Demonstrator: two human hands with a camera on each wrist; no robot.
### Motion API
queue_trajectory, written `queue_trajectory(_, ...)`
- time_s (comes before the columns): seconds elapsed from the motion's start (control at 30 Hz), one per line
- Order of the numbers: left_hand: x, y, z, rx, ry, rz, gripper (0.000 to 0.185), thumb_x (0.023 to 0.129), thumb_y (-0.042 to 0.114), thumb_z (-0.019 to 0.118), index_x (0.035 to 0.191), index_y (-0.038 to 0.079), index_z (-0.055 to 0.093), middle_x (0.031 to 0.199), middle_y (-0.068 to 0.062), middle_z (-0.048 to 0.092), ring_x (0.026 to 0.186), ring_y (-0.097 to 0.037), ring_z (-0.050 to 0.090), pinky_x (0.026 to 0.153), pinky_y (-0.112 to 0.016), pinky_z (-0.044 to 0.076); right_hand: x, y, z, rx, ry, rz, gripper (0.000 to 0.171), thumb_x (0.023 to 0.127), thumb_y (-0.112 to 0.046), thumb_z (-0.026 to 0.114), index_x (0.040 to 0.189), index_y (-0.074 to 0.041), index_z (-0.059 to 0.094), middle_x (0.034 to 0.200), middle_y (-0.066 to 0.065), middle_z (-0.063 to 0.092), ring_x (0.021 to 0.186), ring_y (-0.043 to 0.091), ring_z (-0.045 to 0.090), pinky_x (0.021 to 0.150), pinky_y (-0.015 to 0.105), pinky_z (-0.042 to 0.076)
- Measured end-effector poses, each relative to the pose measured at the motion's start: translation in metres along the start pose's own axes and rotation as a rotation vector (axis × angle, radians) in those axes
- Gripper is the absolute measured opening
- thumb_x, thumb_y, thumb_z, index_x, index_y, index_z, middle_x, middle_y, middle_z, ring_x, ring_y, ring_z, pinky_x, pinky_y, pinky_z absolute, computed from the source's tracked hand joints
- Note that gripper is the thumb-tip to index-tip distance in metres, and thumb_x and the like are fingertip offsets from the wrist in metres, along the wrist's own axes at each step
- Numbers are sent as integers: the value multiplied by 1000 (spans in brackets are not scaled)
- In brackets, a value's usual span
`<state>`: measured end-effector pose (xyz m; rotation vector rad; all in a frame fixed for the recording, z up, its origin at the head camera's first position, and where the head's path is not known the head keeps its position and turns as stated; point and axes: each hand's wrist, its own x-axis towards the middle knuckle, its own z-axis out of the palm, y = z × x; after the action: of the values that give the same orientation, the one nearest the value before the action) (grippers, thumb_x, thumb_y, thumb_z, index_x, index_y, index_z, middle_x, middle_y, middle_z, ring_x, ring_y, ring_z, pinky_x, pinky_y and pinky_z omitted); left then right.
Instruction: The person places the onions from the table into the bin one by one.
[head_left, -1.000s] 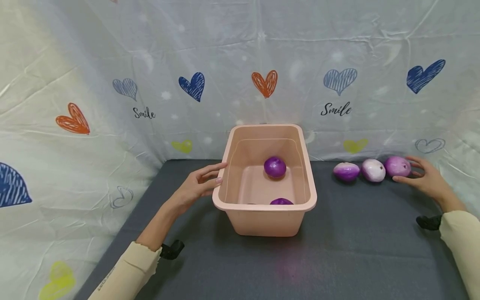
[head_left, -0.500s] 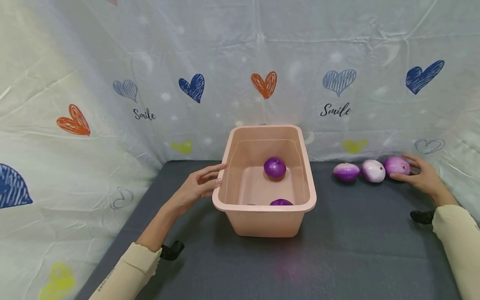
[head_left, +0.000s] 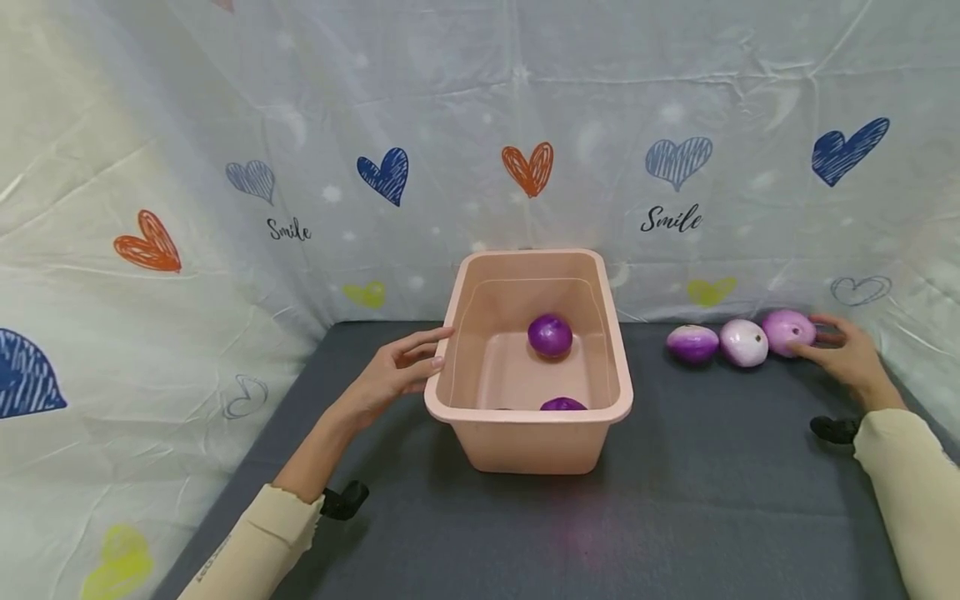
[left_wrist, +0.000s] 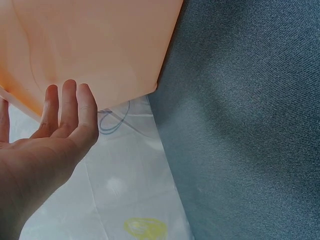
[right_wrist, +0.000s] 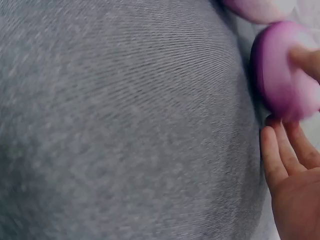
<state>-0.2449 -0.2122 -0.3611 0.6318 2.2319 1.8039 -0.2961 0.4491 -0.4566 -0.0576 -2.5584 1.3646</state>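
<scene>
At the right end of a row, a purple onion [head_left: 788,332] with a dark spot on its end is held between the thumb and fingers of my right hand [head_left: 853,357]. Blur softens this onion in the right wrist view, where the thumb lies across its side. A whitish onion [head_left: 743,342] and a purple one with a pale top [head_left: 692,343] stand to its left. My left hand [head_left: 381,382] rests at the left rim of a pink plastic basin [head_left: 528,446]. In the left wrist view, loosely extended fingers [left_wrist: 68,107] lie against the basin's outer wall.
Inside the basin lies a dark purple onion [head_left: 550,335]; another [head_left: 562,404] shows partly above the front rim. Dark grey cloth [head_left: 480,533] covers the table. A pale curtain [head_left: 450,108] printed with hearts stands behind, close to the basin and the row.
My right hand has moved left and closed in around the right-end onion. That onion has shifted left and tipped; the whitish one has shifted slightly left. My left hand stays at the basin.
</scene>
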Motion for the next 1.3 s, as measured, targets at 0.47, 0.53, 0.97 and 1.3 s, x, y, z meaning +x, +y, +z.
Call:
queue_trajectory(0.47, 0, -1, -1, 0, 8, -13, 55, 102, 22, 67, 154, 20, 49, 146, -13, 51, 130, -31, 53, 98, -48, 50, -7, -5, -17, 38, -186, 48, 100, 99, -31, 70, 161, 2, -2, 157, 42, 7, 137, 62, 21, 103, 65, 35)
queue_trajectory(0.53, 0, -2, -1, 1, 10, -14, 55, 102, 22, 67, 153, 20, 49, 146, -13, 52, 130, -31, 53, 98, -48, 50, -7, -3, -19, 51, -209, 41, 100, 99, -29, 69, 161, -1, -4, 158, 41, 3, 138, 62, 18, 104, 72, 25)
queue_trajectory(0.97, 1, 0, -1, 10, 2, -10, 56, 101, 23, 68, 154, 21, 49, 145, -13, 52, 129, -31, 54, 99, -52, 49, 7, -11, -10, 41, -269, -13, 104, 96, -24, 75, 163, -7, -2, 159, 39, 3, 140, 61, 15, 103, 76, 21)
queue_trajectory(1.3, 0, -1, 0, 12, 11, -12, 56, 101, 22, 67, 154, 19, 48, 145, -15, 52, 129, -32, 54, 100, -53, 48, 9, -14, 2, -77, -146, -114, 77, 91, -18, 80, 148, 5, 34, 142, 37, 37, 110, 35, 45, 70, 13, 39)
